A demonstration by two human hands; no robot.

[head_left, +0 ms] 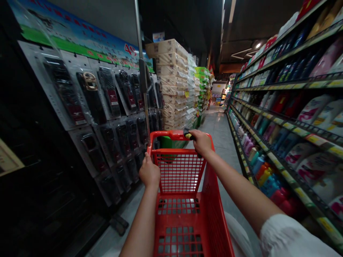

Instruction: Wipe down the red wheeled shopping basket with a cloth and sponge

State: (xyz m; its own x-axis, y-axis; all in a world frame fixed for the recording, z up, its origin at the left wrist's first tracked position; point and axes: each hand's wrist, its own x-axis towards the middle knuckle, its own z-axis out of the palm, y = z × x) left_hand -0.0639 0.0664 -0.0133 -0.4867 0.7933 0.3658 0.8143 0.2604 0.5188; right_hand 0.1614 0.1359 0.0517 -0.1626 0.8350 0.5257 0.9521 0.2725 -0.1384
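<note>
A red plastic shopping cart (209, 185) with grid walls and floor fills the lower middle of the view. My left hand (149, 171) is closed round its left rim near the far corner. On the far right corner, my right hand (201, 142) grips the rim beside a small black and yellow piece (188, 135); whether that piece belongs to the cart is unclear. Both arms reach forward along the basket. Bare grid shows on the basket's floor.
Packaged belts (109, 89) hang on a rack at left, with a metal pole (146, 110) before them. Stacked beige packs (171, 82) stand farther along. Shelves of bottles (281, 142) line the right. A grey tiled aisle (214, 123) runs ahead.
</note>
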